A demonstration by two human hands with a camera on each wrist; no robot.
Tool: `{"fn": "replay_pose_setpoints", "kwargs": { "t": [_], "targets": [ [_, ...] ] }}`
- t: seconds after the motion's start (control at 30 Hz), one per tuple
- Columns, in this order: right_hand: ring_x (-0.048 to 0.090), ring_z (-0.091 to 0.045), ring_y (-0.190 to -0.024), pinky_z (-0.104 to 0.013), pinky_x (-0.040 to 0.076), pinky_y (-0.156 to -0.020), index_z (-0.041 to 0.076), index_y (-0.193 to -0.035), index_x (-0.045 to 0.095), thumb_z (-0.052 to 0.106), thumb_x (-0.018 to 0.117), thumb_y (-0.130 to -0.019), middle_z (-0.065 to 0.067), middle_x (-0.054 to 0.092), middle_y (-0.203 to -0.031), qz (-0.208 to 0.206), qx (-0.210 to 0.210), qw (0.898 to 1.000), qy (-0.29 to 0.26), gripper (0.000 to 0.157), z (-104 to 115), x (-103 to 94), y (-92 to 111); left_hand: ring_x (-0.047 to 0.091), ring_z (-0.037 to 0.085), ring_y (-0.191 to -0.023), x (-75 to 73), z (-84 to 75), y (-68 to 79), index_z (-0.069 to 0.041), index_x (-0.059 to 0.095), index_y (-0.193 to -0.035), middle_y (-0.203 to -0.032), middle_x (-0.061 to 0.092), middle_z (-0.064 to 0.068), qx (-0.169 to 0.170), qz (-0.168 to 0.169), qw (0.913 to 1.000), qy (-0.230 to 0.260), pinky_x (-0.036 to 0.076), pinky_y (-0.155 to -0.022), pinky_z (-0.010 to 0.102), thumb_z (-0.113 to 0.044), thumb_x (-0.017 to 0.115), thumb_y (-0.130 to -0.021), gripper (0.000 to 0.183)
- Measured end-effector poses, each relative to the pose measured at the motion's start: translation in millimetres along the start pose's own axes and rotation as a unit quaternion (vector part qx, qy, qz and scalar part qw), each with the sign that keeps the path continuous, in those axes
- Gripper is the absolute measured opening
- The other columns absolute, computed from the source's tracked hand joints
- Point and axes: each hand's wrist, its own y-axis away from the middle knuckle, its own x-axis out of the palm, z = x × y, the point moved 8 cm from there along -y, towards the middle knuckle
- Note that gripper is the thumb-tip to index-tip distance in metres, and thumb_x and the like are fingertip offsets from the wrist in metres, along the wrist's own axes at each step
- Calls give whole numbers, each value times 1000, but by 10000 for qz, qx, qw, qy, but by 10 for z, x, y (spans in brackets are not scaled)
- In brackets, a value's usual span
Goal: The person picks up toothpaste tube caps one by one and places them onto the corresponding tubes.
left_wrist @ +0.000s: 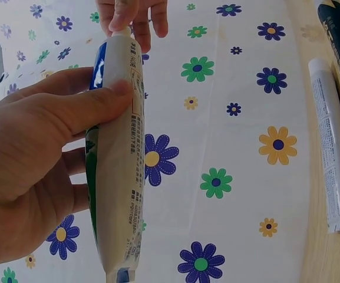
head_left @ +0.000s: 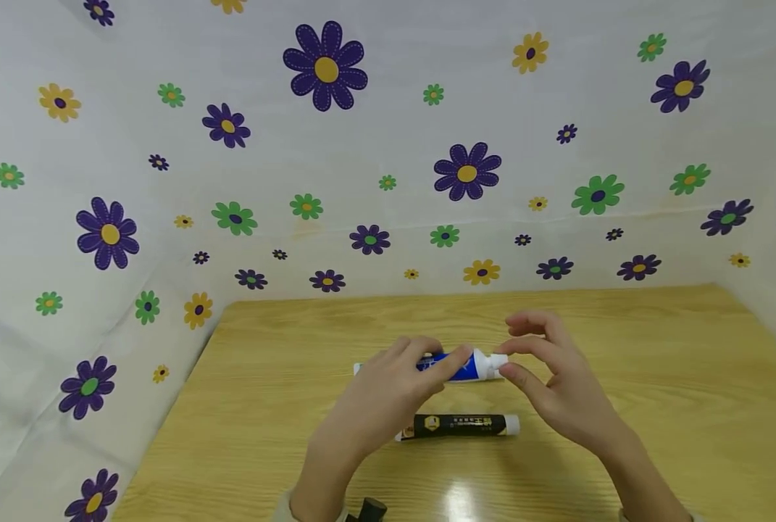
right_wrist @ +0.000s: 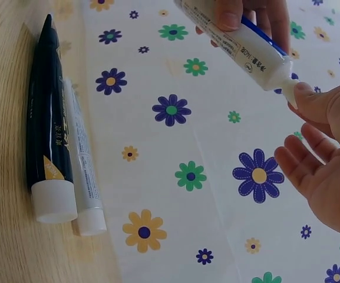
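Observation:
My left hand (head_left: 388, 395) grips a white and blue toothpaste tube (head_left: 462, 367) around its body, with the thumb laid across it. In the left wrist view, printed text and a green patch show on this tube (left_wrist: 119, 165). At the tube's neck, the thumb and index finger of my right hand (head_left: 564, 384) pinch the small white cap (head_left: 500, 360). The other right fingers stay apart from the tube, as the right wrist view shows. Whether the cap is loose or screwed on, I cannot tell.
A black toothpaste tube (head_left: 459, 425) with a white cap lies on the wooden table (head_left: 283, 406), nearer to me. Behind it lies a white tube (right_wrist: 86, 171), mostly hidden in the head view. Flower-printed cloth (head_left: 388, 130) rises around the table's back and sides.

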Motion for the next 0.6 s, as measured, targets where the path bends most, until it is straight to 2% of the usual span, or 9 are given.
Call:
{"fn": "replay_pose_setpoints", "kwargs": {
  "t": [0.07,0.2,0.27,0.33,0.4,0.47,0.53,0.6],
  "targets": [
    [46,-17,-123,-15,39,-98,8,-100,71,9,69,-92,-15,51,-127,-100,-244,9996,45,8,27,-20,-17,64,21,-100,-5,7,-11,-29,47,-145,-118,63,4,51,-90,9999,31,57,-75,33,-16,73,-92,61],
    [53,-24,-115,-17,43,-95,4,-95,73,31,58,-99,-26,53,-124,-519,-1113,9915,428,32,140,-18,-14,63,19,-98,-8,43,8,-30,49,-145,-116,62,3,82,-122,9997,177,56,-76,29,-17,74,-91,61],
    [56,-29,-108,-19,44,-93,3,-92,74,32,58,-100,-31,54,-121,-773,-1551,9828,635,35,197,-4,-4,62,17,-97,-15,74,30,-30,49,-144,-115,62,3,70,-116,9995,300,55,-76,28,-16,74,-90,61],
    [56,-30,-105,-21,43,-93,3,-92,75,31,57,-100,-32,54,-120,-880,-1757,9777,736,35,216,11,12,61,16,-96,-6,99,48,-30,49,-145,-115,62,2,60,-100,9990,420,55,-76,27,-16,75,-90,63],
    [57,-29,-104,-21,43,-93,4,-93,76,31,58,-100,-32,55,-121,-863,-1752,9784,684,34,201,16,25,61,16,-95,6,109,54,-30,50,-145,-114,61,2,66,-103,9986,508,54,-75,27,-15,75,-89,63],
    [58,-24,-103,-19,45,-89,5,-97,76,31,59,-99,-28,57,-120,-718,-1542,9841,513,32,160,18,20,62,17,-93,9,116,57,-29,49,-145,-114,62,3,76,-168,9985,511,54,-75,27,-14,76,-89,64],
    [59,-20,-101,-17,48,-84,4,-103,75,28,63,-98,-22,59,-120,-504,-1120,9922,220,28,96,16,9,63,18,-94,-2,118,53,-29,48,-146,-114,63,5,70,-272,9987,431,55,-75,28,-14,76,-88,66],
    [60,-13,-97,-16,50,-77,4,-111,72,18,68,-95,-13,61,-119,-336,-571,9978,-75,22,15,10,-2,64,19,-95,-27,113,47,-28,46,-147,-114,63,6,52,-368,9991,218,56,-76,30,-11,77,-88,68]
  ]
}}
